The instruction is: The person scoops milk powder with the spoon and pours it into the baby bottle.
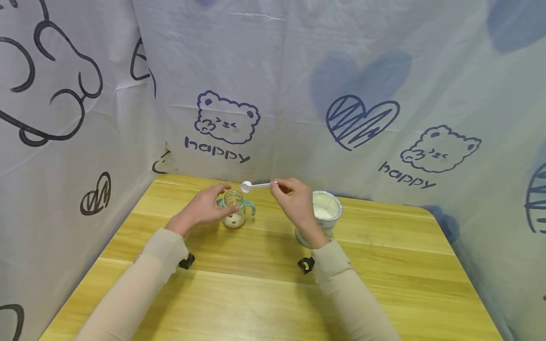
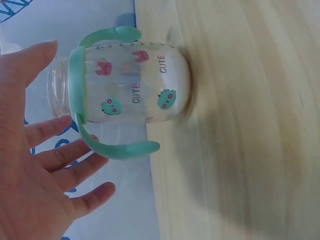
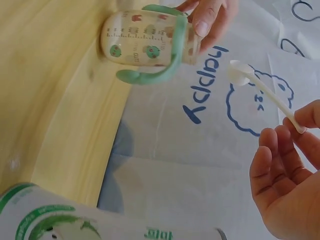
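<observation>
A clear baby bottle (image 1: 233, 219) with a green collar and two green handles stands uncapped on the table, pale contents in its lower part. My left hand (image 1: 209, 204) is spread around its neck, thumb on one side and fingers on the other; in the left wrist view the thumb (image 2: 40, 57) lies beside the neck. My right hand (image 1: 296, 201) pinches the handle end of a white measuring scoop (image 3: 240, 74). The scoop's bowl hangs just above and right of the bottle mouth. Below my right forearm stands an open can (image 1: 337, 219) with white powder inside.
A pale disc (image 1: 300, 237) shows at the can's base. The wooden table (image 1: 239, 303) reaches back to a white cloth (image 1: 273, 57) printed with bears and hearts. Small black devices (image 1: 305, 265) sit at both wrists.
</observation>
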`<act>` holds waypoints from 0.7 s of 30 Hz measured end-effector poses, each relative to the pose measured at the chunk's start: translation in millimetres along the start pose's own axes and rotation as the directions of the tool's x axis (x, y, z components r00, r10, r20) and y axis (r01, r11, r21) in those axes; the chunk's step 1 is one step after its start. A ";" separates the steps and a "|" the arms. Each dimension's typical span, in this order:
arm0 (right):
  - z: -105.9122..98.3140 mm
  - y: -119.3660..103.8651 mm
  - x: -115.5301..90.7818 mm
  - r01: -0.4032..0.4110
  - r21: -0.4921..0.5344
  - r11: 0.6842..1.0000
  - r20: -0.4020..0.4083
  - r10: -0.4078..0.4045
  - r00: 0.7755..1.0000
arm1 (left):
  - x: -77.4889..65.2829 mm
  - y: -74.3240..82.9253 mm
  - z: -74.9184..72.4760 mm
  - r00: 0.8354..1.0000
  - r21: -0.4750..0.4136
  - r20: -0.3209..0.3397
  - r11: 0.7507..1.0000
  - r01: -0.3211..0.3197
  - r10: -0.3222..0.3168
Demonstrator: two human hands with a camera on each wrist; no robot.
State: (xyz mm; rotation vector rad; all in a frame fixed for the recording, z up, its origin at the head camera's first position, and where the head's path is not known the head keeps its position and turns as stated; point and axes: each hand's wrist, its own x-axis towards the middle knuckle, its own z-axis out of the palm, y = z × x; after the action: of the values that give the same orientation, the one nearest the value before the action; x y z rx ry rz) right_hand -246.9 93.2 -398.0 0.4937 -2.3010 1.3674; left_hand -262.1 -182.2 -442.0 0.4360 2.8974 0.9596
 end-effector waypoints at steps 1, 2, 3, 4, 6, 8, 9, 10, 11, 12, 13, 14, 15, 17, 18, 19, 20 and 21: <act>-2.6 -0.3 0.1 -0.011 0.009 1.000 -0.002 0.011 1.000 | 0.9 1.0 -0.2 1.000 -0.007 -0.008 1.000 -0.010 0.010; -5.3 -0.4 0.0 -0.023 0.020 1.000 -0.001 0.023 1.000 | 1.8 1.9 -0.4 1.000 -0.015 -0.016 1.000 -0.020 0.019; -7.9 -0.3 0.0 -0.035 0.027 0.999 -0.001 0.035 0.999 | 2.4 3.1 -0.9 0.999 -0.023 -0.023 0.999 -0.026 0.026; -10.5 -0.1 -0.1 -0.047 0.031 0.998 -0.002 0.047 0.999 | 3.3 4.4 -1.2 0.999 -0.026 -0.030 0.999 -0.039 0.038; -15.5 1.2 -0.3 -0.074 0.040 0.996 -0.004 0.074 0.997 | 4.8 7.5 -1.5 0.997 -0.033 -0.042 0.997 -0.066 0.064; -20.5 2.4 -0.7 -0.089 0.039 0.995 -0.009 0.089 0.996 | 5.9 10.8 -1.8 0.995 -0.037 -0.052 0.995 -0.090 0.088; -22.9 3.1 -1.0 -0.097 0.036 0.995 -0.014 0.097 0.995 | 6.5 12.8 -1.9 0.993 -0.037 -0.060 0.994 -0.101 0.099; -25.3 3.7 -1.4 -0.104 0.034 0.994 -0.018 0.104 0.994 | 7.3 14.5 -1.6 0.992 -0.035 -0.065 0.993 -0.114 0.112; -27.7 4.5 -1.7 -0.110 0.031 0.993 -0.022 0.110 0.994 | 8.0 16.2 -1.4 0.990 -0.035 -0.070 0.991 -0.127 0.125; -30.1 4.9 -2.2 -0.117 0.029 0.993 -0.027 0.117 0.993 | 8.7 17.8 -1.1 0.988 -0.035 -0.072 0.990 -0.139 0.136; -32.4 5.4 -2.5 -0.123 0.025 0.992 -0.032 0.124 0.992 | 9.5 19.5 -0.4 0.987 -0.032 -0.071 0.989 -0.146 0.143; -34.8 5.7 -3.1 -0.131 0.019 0.991 -0.036 0.132 0.991 | 10.4 21.3 0.2 0.987 -0.030 -0.070 0.988 -0.150 0.148; -37.2 6.1 -3.5 -0.140 0.015 0.990 -0.040 0.141 0.989 | 11.3 23.1 0.9 0.986 -0.029 -0.068 0.987 -0.156 0.154; -42.4 6.9 -4.9 -0.158 0.007 0.987 -0.044 0.158 0.986 | 13.2 26.7 2.6 0.985 -0.033 -0.058 0.986 -0.164 0.162; -45.3 7.0 -5.8 -0.167 0.003 0.986 -0.047 0.167 0.985 | 14.3 28.6 3.5 0.985 -0.035 -0.052 0.985 -0.167 0.165; -48.2 7.6 -6.5 -0.173 0.001 0.985 -0.049 0.173 0.984 | 15.2 30.5 4.4 0.985 -0.037 -0.047 0.985 -0.170 0.168; -51.3 7.7 -7.3 -0.182 0.000 0.983 -0.051 0.181 0.982 | 16.1 32.2 5.4 0.984 -0.036 -0.044 0.984 -0.172 0.170; -54.4 8.3 -8.0 -0.186 0.001 0.983 -0.053 0.186 0.981 | 17.3 33.7 6.6 0.983 -0.034 -0.042 0.983 -0.179 0.177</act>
State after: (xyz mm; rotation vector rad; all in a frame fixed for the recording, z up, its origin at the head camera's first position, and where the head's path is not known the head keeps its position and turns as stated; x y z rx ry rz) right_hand -235.0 145.9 -384.9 0.2422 -2.3550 1.4422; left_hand -269.4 -147.7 -426.9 0.6915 2.9080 1.0549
